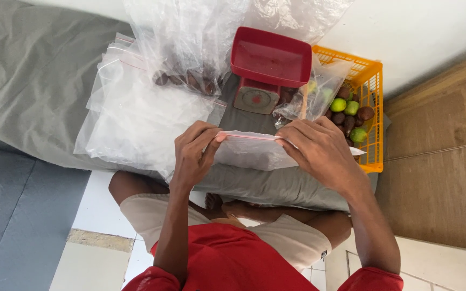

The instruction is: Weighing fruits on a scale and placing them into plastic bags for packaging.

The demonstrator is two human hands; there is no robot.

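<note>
Over a grey-covered surface, seen from the head camera: left hand (195, 153) and right hand (319, 151) both pinching the red-striped top edge of a clear zip bag (252, 151), held flat just in front of the red kitchen scale (265, 70). Behind it, a stack of empty bags (130, 118), a bag holding dark fruit (187, 81), and an orange crate (370, 91) of green and brown fruit. Likely risks: uneven finger pressure leaving the seal partly open; slippery plastic slipping from either pinch.
</note>
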